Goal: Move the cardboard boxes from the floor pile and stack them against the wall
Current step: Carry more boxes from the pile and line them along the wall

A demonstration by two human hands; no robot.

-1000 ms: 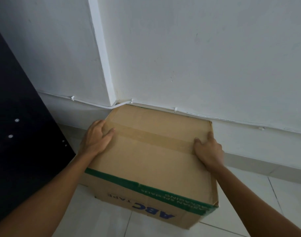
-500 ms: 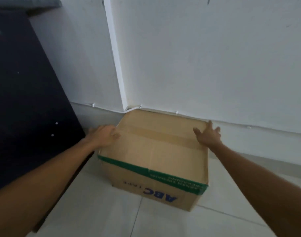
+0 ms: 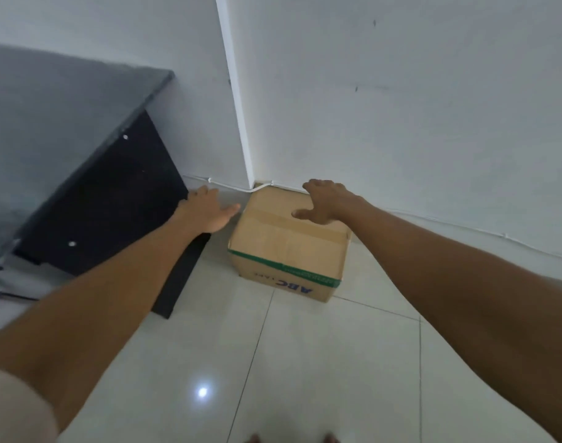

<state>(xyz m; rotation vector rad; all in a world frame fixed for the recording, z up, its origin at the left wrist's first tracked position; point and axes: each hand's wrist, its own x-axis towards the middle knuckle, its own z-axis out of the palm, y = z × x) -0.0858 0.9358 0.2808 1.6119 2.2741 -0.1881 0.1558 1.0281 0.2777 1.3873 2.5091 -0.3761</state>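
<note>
Hovering fingers point(image 3: 316, 187): left hand point(image 3: 209, 210) beside cardboard box point(image 3: 289, 243), right hand point(image 3: 330, 203) over it.

I log a dark cabinet point(image 3: 107, 199) at left, its grey top point(image 3: 49, 100) slanting across the view, with pale fastener dots on its black side. White floor tiles point(image 3: 305, 362) with thin grout lines carry one bright glint point(image 3: 202, 392) of light. A vertical white strip point(image 3: 238, 107) marks the corner, and a thin clipped white cable point(image 3: 209, 180) runs low past its foot.
</note>
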